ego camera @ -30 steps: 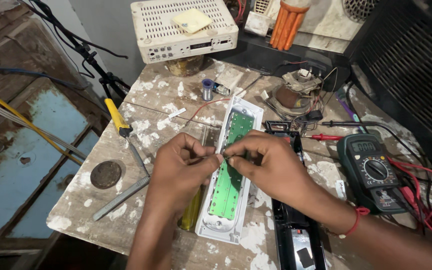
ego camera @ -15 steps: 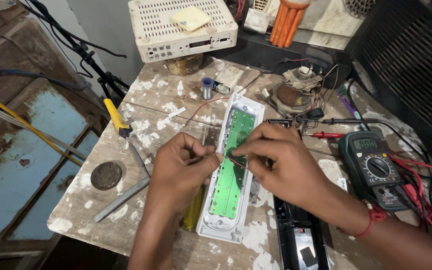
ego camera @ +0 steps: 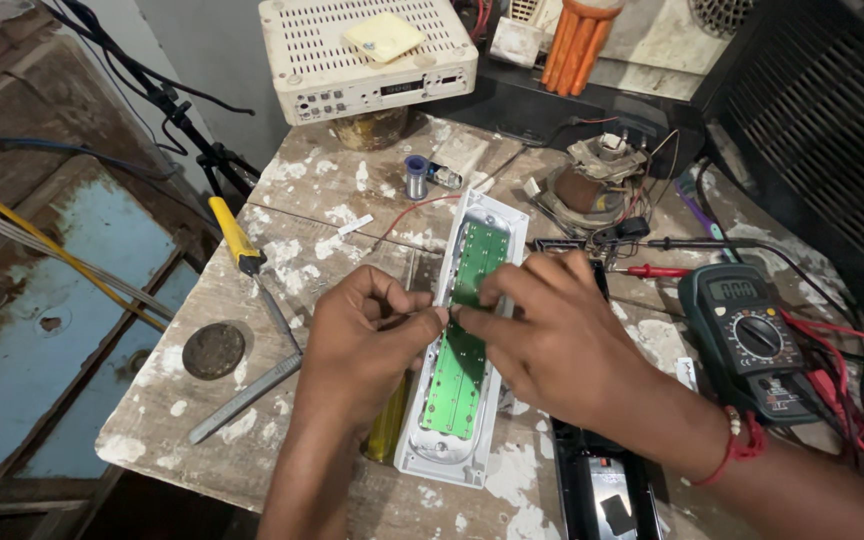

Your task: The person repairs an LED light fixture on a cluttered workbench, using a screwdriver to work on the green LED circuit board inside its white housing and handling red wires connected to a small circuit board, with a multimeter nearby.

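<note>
The worn surface (ego camera: pixel 332 210) carries a white casing (ego camera: pixel 492 215) with its green circuit board (ego camera: pixel 457 375), long axis running away from me, directly under my hands. My left hand (ego camera: pixel 357 340) and right hand (ego camera: pixel 552 340) meet fingertip to fingertip, pinching something too small to tell over the board's middle

Soft even daylight, faint shadows, sharp centre, slight wide-angle stretch at edges
</note>
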Action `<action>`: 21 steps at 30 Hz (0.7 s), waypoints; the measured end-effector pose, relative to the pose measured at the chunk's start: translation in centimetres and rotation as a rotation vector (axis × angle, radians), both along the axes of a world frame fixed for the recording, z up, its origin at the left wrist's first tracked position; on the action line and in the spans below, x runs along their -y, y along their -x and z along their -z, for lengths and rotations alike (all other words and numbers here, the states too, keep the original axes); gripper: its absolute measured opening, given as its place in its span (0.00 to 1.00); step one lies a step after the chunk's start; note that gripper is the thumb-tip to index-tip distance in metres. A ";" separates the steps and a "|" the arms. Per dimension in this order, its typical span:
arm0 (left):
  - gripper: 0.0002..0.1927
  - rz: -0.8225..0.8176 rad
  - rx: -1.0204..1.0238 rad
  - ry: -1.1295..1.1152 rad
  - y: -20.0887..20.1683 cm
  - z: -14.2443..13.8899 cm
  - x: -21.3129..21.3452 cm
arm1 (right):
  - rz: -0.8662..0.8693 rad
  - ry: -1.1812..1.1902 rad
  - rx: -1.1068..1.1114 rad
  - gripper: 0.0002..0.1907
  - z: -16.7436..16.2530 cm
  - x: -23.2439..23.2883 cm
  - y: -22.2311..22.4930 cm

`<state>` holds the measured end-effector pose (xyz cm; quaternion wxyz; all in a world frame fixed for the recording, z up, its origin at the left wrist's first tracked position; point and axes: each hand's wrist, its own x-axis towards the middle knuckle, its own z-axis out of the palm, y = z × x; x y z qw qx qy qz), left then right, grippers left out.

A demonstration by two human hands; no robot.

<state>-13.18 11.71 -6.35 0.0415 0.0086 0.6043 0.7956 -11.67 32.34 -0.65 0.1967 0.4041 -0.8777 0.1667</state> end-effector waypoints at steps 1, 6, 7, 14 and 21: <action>0.13 -0.006 -0.004 0.006 0.0 0.0 0.0 | -0.005 -0.036 -0.035 0.16 -0.1 0.1 -0.1; 0.13 -0.026 0.018 0.015 -0.1 -0.1 -0.1 | -0.045 -0.143 -0.124 0.14 -0.6 0.3 -0.5; 0.13 -0.025 0.024 0.021 -0.1 -0.1 0.0 | -0.037 -0.125 -0.105 0.14 -0.6 0.3 -0.4; 0.12 -0.020 0.016 0.047 -0.2 -0.6 -0.1 | -0.013 0.027 0.055 0.16 -0.2 -0.2 0.3; 0.12 -0.016 0.012 0.035 -0.3 -0.5 0.1 | 0.019 0.188 0.252 0.13 0.8 -0.3 0.8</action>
